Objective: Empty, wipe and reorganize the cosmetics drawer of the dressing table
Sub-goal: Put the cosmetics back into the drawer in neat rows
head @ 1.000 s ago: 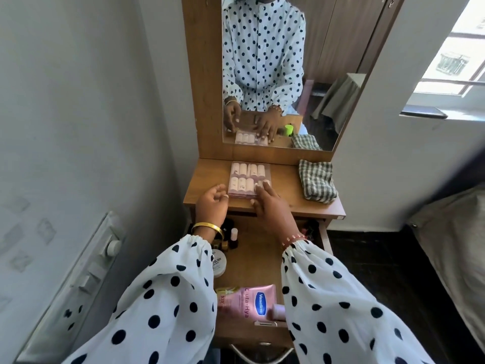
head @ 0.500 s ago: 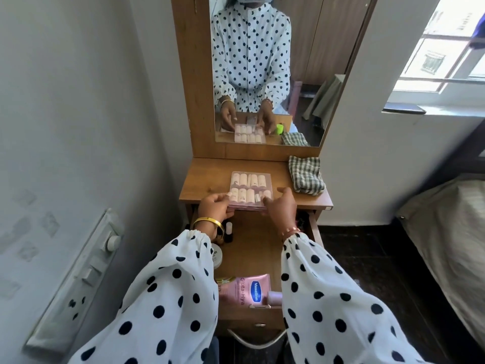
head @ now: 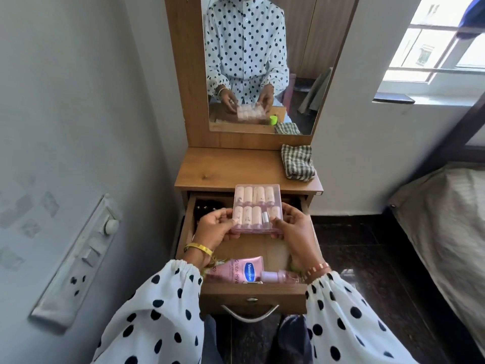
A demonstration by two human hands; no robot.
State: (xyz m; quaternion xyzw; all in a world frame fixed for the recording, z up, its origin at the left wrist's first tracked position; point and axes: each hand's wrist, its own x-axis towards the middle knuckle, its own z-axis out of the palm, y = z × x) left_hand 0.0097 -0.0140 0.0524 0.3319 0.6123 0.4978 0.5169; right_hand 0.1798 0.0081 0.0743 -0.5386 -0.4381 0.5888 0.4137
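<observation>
A clear pink case of small pale tubes (head: 256,206) hangs over the open wooden drawer (head: 252,298). My left hand (head: 215,228) grips its near left corner and my right hand (head: 292,232) grips its near right corner. Its far end reaches the front edge of the dressing table top (head: 223,169). In the drawer's front lies a pink Vaseline lotion bottle (head: 240,270) on its side, with a small pink bottle (head: 275,277) beside it. Dark small bottles (head: 207,206) stand in the drawer's back left corner.
A green checked cloth (head: 298,162) lies folded at the table's right rear. The mirror (head: 262,61) rises behind the top. A wall with a switch panel (head: 86,253) is close on the left. A bed (head: 446,227) stands on the right.
Both hands took hold of the tube case on the table top and lifted it back toward me, so it now hangs over the open drawer.
</observation>
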